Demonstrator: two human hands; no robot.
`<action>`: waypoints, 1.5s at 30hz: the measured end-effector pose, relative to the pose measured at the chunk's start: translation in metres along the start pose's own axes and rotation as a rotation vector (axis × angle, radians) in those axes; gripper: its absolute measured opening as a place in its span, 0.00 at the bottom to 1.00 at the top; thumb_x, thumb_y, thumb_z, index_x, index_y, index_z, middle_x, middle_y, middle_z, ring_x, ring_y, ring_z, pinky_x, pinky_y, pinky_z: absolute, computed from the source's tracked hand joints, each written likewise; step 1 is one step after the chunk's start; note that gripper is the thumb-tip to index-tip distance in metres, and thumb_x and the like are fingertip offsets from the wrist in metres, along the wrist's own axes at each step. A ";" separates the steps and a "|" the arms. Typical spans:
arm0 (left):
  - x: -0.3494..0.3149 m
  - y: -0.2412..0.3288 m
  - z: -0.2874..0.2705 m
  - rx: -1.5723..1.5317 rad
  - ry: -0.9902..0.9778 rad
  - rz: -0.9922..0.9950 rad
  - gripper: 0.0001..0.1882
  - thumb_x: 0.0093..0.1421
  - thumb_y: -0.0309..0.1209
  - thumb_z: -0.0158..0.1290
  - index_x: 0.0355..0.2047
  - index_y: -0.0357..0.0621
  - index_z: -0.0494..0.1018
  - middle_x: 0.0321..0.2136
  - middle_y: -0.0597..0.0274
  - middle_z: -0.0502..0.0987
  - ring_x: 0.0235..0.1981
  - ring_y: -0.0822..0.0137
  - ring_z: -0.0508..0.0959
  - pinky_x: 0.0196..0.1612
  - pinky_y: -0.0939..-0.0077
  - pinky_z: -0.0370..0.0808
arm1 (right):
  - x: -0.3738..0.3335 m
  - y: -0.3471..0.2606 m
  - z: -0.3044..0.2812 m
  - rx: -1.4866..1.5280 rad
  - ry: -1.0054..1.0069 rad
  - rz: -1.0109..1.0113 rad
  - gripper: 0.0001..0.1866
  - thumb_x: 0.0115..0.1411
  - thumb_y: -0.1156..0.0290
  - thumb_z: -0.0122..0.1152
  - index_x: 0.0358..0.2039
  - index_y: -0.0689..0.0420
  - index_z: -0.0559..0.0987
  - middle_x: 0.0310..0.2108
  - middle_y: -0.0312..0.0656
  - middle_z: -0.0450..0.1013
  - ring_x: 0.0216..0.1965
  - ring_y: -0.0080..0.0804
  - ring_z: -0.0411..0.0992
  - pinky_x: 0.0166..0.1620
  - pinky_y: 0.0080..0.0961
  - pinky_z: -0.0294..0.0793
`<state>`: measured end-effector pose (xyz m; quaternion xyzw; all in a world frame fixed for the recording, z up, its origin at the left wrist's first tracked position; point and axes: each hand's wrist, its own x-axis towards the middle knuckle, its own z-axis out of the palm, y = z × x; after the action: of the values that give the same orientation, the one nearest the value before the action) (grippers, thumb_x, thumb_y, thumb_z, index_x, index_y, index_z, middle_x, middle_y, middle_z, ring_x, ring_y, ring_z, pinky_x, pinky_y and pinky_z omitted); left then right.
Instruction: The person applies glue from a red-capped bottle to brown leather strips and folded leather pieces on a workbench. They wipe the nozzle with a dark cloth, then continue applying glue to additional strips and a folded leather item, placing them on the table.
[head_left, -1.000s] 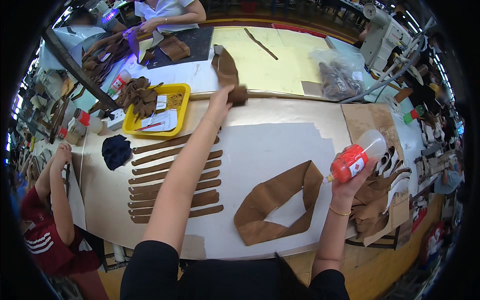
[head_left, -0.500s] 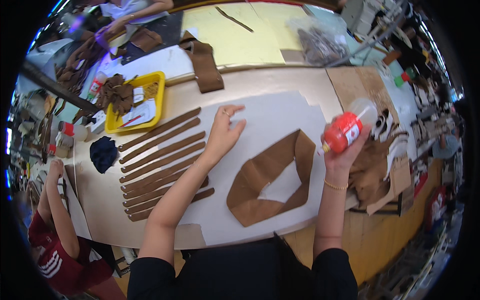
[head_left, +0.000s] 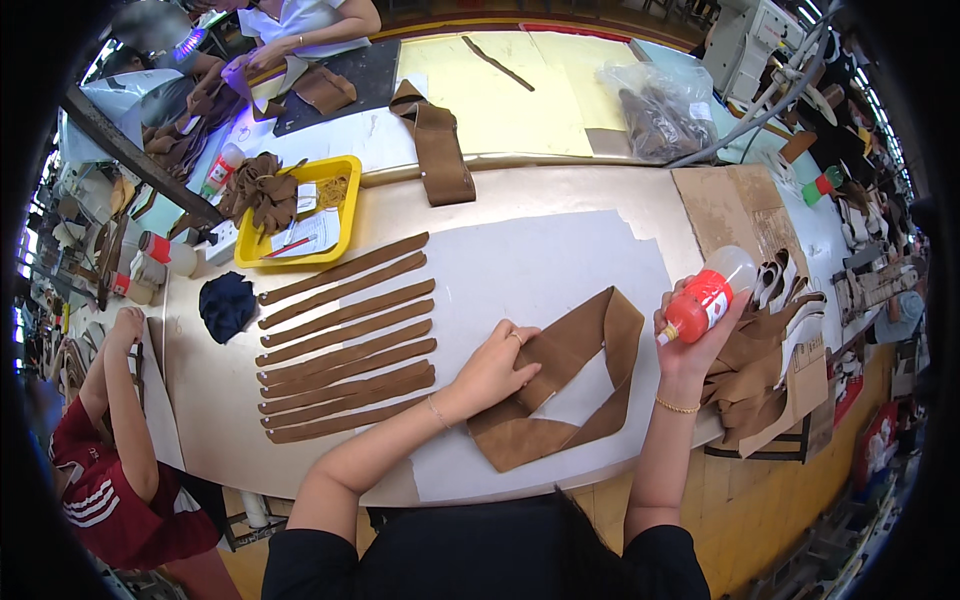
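A squeeze bottle [head_left: 706,297] with a red band and a pale narrow tip is held in my right hand [head_left: 690,350], its tip tilted down to the left above the table. My left hand [head_left: 490,372] rests at the left side of a brown leather band [head_left: 575,335] folded into a loop, thumb and forefinger apart. Whether it presses on the leather or only hovers is hard to tell. Left of that hand, several narrow brown leather strips [head_left: 345,345] lie side by side in a row.
A yellow tray [head_left: 350,215] with papers stands at the back left, near a dark blue cloth bundle [head_left: 228,306]. Another brown leather band [head_left: 440,155] lies at the far edge. More leather pieces [head_left: 750,385] are piled on cardboard at right. Co-workers sit left and across.
My left hand has come down and toward me onto the leather loop. My right hand still holds the bottle, now slightly lower in view; the whole view has shifted a little.
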<state>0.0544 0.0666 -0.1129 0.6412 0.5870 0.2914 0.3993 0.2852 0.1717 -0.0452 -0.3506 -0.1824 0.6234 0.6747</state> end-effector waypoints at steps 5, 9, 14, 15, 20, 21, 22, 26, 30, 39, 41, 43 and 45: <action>-0.010 0.009 -0.004 0.021 -0.062 -0.106 0.33 0.53 0.28 0.58 0.58 0.36 0.59 0.40 0.45 0.67 0.40 0.52 0.72 0.44 0.66 0.71 | -0.005 0.003 0.004 -0.007 -0.002 0.037 0.36 0.56 0.30 0.46 0.33 0.57 0.71 0.24 0.38 0.68 0.18 0.26 0.64 0.16 0.20 0.64; -0.012 -0.006 0.002 0.000 0.016 -0.128 0.28 0.52 0.29 0.61 0.53 0.38 0.67 0.25 0.61 0.68 0.26 0.66 0.70 0.32 0.73 0.71 | 0.005 0.004 -0.017 0.052 -0.116 0.108 0.35 0.57 0.31 0.45 0.37 0.55 0.71 0.27 0.38 0.71 0.23 0.29 0.68 0.21 0.25 0.68; -0.006 -0.011 -0.009 -0.110 -0.118 -0.279 0.15 0.52 0.29 0.61 0.39 0.35 0.75 0.18 0.67 0.69 0.22 0.76 0.68 0.28 0.78 0.69 | 0.002 0.000 -0.021 0.060 -0.042 0.160 0.34 0.58 0.31 0.44 0.38 0.54 0.72 0.28 0.37 0.72 0.24 0.31 0.70 0.24 0.30 0.70; -0.007 -0.008 -0.011 -0.124 -0.131 -0.318 0.12 0.53 0.30 0.61 0.34 0.34 0.76 0.20 0.67 0.71 0.23 0.77 0.68 0.29 0.80 0.69 | 0.001 0.001 -0.022 0.046 -0.052 0.164 0.34 0.58 0.31 0.44 0.38 0.54 0.72 0.28 0.37 0.72 0.25 0.32 0.71 0.24 0.31 0.70; -0.009 -0.015 -0.007 -0.221 -0.108 -0.275 0.12 0.56 0.34 0.59 0.32 0.35 0.76 0.22 0.65 0.73 0.25 0.77 0.71 0.32 0.81 0.71 | -0.004 0.006 -0.023 0.002 -0.062 0.327 0.36 0.57 0.31 0.44 0.37 0.56 0.72 0.27 0.42 0.73 0.27 0.37 0.72 0.26 0.33 0.73; -0.008 -0.010 -0.008 -0.202 -0.107 -0.262 0.13 0.57 0.34 0.59 0.32 0.35 0.75 0.23 0.65 0.73 0.25 0.77 0.71 0.33 0.81 0.71 | -0.003 0.006 -0.032 0.032 -0.064 0.384 0.36 0.57 0.31 0.43 0.37 0.57 0.72 0.28 0.45 0.73 0.28 0.40 0.73 0.28 0.34 0.75; -0.008 -0.014 -0.009 -0.148 -0.122 -0.239 0.14 0.57 0.35 0.58 0.34 0.34 0.75 0.26 0.60 0.74 0.26 0.73 0.73 0.33 0.78 0.72 | -0.004 0.007 -0.037 0.004 -0.063 0.408 0.37 0.57 0.30 0.43 0.39 0.58 0.71 0.33 0.49 0.73 0.32 0.42 0.74 0.31 0.35 0.76; -0.002 -0.008 -0.020 0.099 -0.049 -0.089 0.15 0.57 0.37 0.57 0.36 0.36 0.76 0.29 0.55 0.75 0.28 0.67 0.75 0.34 0.74 0.73 | -0.008 0.009 -0.048 0.033 -0.056 0.455 0.40 0.56 0.29 0.43 0.43 0.60 0.68 0.46 0.56 0.70 0.39 0.47 0.74 0.36 0.38 0.77; 0.005 -0.005 -0.039 0.041 -0.020 -0.108 0.14 0.57 0.37 0.57 0.36 0.37 0.77 0.28 0.56 0.76 0.27 0.67 0.75 0.34 0.74 0.73 | -0.012 0.005 -0.048 0.031 -0.001 0.490 0.40 0.55 0.28 0.44 0.39 0.60 0.70 0.46 0.56 0.72 0.40 0.47 0.75 0.38 0.37 0.78; 0.041 -0.010 -0.095 -0.016 0.127 -0.105 0.12 0.58 0.34 0.56 0.35 0.36 0.78 0.25 0.58 0.77 0.25 0.72 0.74 0.32 0.77 0.73 | 0.011 0.011 -0.052 0.232 -0.090 0.547 0.39 0.54 0.30 0.49 0.35 0.60 0.73 0.35 0.46 0.73 0.32 0.34 0.74 0.36 0.30 0.76; 0.055 -0.012 -0.121 -0.036 0.230 -0.160 0.11 0.58 0.33 0.56 0.34 0.36 0.78 0.23 0.63 0.76 0.24 0.75 0.73 0.31 0.78 0.72 | 0.019 0.015 -0.040 0.377 -0.121 0.600 0.37 0.54 0.32 0.51 0.36 0.61 0.73 0.34 0.44 0.72 0.30 0.32 0.73 0.35 0.28 0.75; 0.082 -0.041 -0.145 -0.092 0.360 -0.138 0.10 0.59 0.34 0.55 0.31 0.37 0.77 0.21 0.68 0.74 0.23 0.79 0.71 0.25 0.82 0.68 | 0.030 0.019 -0.036 0.538 -0.156 0.652 0.35 0.55 0.35 0.54 0.37 0.61 0.73 0.34 0.42 0.71 0.30 0.30 0.72 0.35 0.27 0.74; 0.109 -0.052 -0.173 -0.096 0.464 -0.144 0.11 0.60 0.33 0.54 0.32 0.36 0.77 0.21 0.68 0.75 0.22 0.79 0.72 0.24 0.83 0.68 | 0.045 0.026 -0.044 0.719 -0.195 0.698 0.32 0.56 0.40 0.56 0.37 0.61 0.73 0.35 0.41 0.70 0.31 0.29 0.72 0.36 0.26 0.73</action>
<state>-0.1030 0.2034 -0.0795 0.4937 0.6928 0.4292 0.3035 0.3040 0.2039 -0.1019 -0.0765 0.1093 0.8648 0.4840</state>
